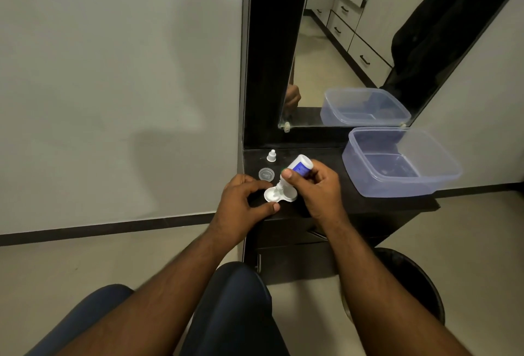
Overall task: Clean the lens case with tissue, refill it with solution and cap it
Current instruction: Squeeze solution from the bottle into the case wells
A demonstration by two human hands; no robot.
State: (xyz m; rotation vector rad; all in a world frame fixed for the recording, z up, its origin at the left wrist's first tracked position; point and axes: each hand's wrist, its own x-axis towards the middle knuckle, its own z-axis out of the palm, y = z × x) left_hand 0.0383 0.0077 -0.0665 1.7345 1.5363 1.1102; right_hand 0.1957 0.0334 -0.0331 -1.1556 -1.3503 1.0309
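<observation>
Your way along the desk [368,202] is barred rightward by the plastic tub [402,162] (it fills that end); leftward, a loose lid [266,174] and bottle cap [271,155] stand near the wall.

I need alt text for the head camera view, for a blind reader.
The right hand tips a small solution bottle nozzle-down over the open white lens case on a dark dresser, while the left hand steadies the case.
</observation>
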